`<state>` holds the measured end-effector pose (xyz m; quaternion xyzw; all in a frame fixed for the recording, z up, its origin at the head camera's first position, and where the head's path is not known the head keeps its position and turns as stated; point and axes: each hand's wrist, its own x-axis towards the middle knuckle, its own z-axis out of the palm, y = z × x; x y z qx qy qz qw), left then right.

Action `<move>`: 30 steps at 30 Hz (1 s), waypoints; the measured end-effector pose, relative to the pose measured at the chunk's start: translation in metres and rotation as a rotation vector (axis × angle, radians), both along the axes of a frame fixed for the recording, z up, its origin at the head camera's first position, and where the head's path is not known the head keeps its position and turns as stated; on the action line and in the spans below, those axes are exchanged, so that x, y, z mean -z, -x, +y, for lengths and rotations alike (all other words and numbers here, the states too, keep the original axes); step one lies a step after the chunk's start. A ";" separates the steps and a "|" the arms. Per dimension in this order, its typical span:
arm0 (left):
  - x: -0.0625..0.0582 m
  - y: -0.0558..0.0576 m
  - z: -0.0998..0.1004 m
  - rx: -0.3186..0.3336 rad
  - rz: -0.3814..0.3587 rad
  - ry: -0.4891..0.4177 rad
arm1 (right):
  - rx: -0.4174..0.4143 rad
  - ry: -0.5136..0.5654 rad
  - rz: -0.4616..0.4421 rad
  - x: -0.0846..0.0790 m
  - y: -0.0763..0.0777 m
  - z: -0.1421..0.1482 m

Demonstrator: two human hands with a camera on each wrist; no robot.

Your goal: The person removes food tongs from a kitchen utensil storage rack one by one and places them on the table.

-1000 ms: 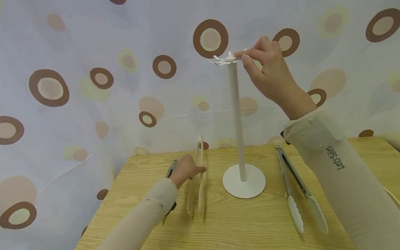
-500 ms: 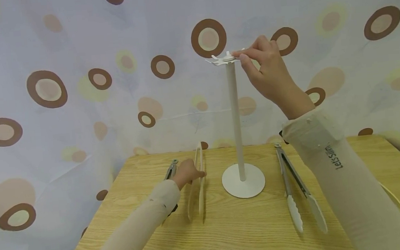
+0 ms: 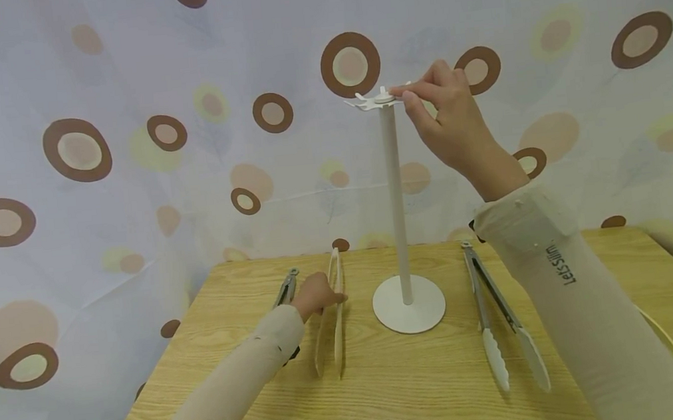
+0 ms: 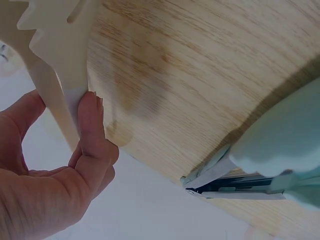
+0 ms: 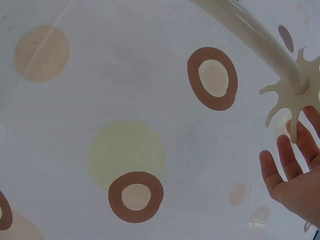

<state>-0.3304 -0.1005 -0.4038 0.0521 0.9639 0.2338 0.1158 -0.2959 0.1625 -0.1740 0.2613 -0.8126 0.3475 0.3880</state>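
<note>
My left hand [image 3: 315, 294] pinches beige tongs [image 4: 60, 55] between thumb and fingers. In the head view they stand roughly upright, left of a white rack stand [image 3: 395, 191]; whether their tips touch the table I cannot tell. The stand has a round base [image 3: 410, 315] and a hooked top [image 3: 368, 103]. Up at that top, my right hand [image 3: 449, 120] holds the right side with thumb and index finger. The right wrist view shows the curved hooks [image 5: 282, 92] close above the other fingers, which are spread.
Pale green tongs [image 4: 280, 135] lie beside the left hand. White-tipped metal tongs [image 3: 505, 325] lie right of the stand. A thin pale curved item [image 3: 659, 332] is partly hidden behind the right sleeve. A patterned curtain [image 3: 299, 53] hangs behind the wooden table [image 3: 424, 389].
My left hand has come down a little with the beige tongs. The right hand stays at the top of the stand. The head view has shifted slightly.
</note>
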 end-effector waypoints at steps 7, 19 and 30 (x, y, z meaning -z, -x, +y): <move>0.017 0.016 -0.001 0.006 -0.039 0.009 | 0.007 -0.002 0.003 0.000 0.000 0.001; 0.014 0.002 -0.002 0.000 -0.033 -0.008 | -0.016 -0.019 0.025 0.003 0.005 0.001; 0.021 0.001 0.007 0.000 -0.025 -0.004 | 0.019 -0.057 -0.011 0.004 0.003 0.006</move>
